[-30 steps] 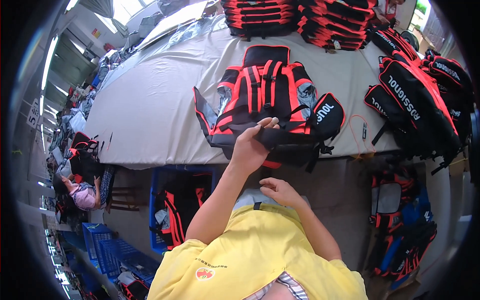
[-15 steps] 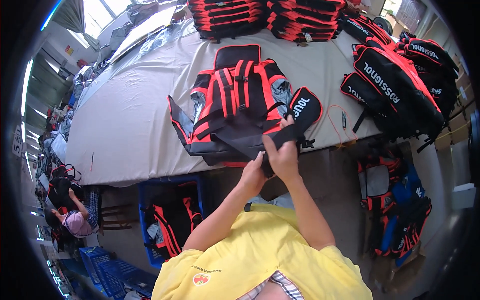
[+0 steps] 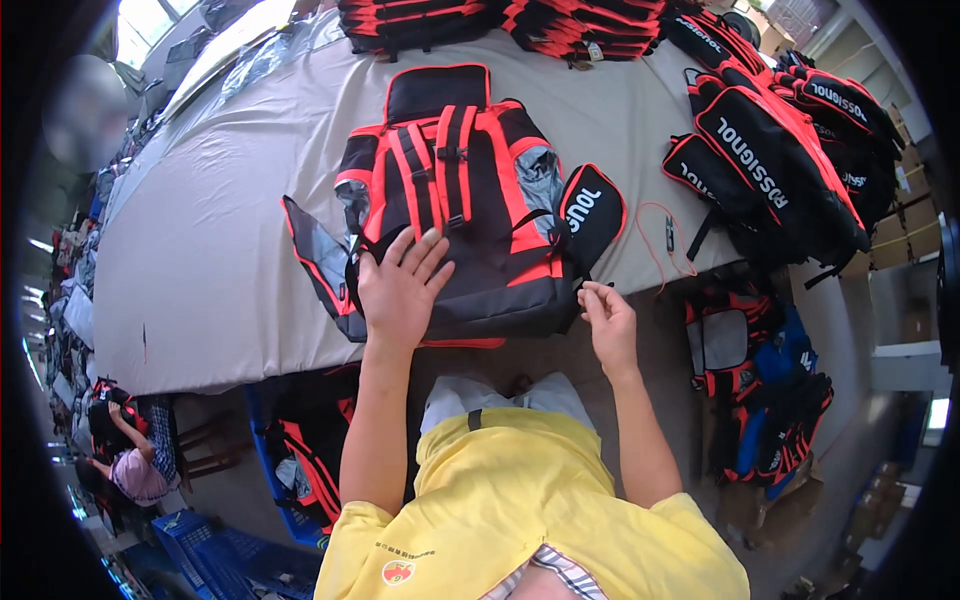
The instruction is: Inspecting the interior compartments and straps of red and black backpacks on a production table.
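A black and red backpack [image 3: 470, 200] lies flat on the grey table [image 3: 210, 250], straps up, its bottom at the near edge. My left hand [image 3: 402, 285] rests flat on its lower left part with fingers spread. My right hand [image 3: 605, 315] hovers just off the table edge beside the backpack's right side flap [image 3: 590, 215], fingertips pinched together; whether a thin strap or thread is in them I cannot tell.
Several more black and red backpacks are piled at the right [image 3: 780, 150] and stacked at the far edge [image 3: 480, 20]. Other bags sit on the floor at the right [image 3: 760, 390] and under the table [image 3: 300, 470]. A seated person [image 3: 130, 460] is at the lower left.
Both hands were together at the backpack's near edge. Now the left hand lies flat on the bag and the right hand has pulled back to the right, off the table edge.
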A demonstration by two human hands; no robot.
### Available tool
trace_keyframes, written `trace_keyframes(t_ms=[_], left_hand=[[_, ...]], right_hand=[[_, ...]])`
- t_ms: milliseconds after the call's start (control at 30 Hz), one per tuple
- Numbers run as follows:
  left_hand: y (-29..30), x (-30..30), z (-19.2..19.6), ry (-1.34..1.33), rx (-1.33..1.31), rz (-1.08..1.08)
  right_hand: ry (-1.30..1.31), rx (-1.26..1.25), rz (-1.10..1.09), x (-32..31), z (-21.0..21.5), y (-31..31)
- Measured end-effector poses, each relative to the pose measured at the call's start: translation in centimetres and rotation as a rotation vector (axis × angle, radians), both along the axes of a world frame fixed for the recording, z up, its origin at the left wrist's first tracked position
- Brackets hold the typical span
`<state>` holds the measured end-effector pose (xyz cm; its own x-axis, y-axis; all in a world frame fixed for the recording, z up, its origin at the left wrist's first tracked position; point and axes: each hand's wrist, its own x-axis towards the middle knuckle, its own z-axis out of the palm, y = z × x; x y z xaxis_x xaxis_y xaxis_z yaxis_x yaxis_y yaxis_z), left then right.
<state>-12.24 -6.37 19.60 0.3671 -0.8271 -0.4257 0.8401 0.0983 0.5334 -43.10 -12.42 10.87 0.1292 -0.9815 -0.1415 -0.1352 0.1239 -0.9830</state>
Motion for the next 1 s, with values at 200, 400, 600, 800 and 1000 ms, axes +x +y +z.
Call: trace_keyframes(t_ms=[200,400,600,800,1000], left_hand=[[-0.9,-0.1,-7.1,-0.69,0.299,-0.362],[-2.1,-3.8,-10.1,-1.526,0.084,-0.501],[-1.9,-2.9,-12.6,-1.575,-0.035,-0.476],[-1.9,-2.3,-12.4,-1.565,-0.039,-0.503],[-1.5,-2.5,-11.9,-1.637,0.012,-0.495]], right_hand=[[-0.53,0.946,-0.167,0.8,-5.1,-5.9],[-0.704,0.815,-0.734,1.2,-9.9,-9.3],[-0.669,0.322,-0.689,4.4,-0.3,-10.0],[-0.556,0.26,-0.68,5.0,1.5,-8.8],[-0.516,0.155,-0.5,5.7,2.5,-9.2]])
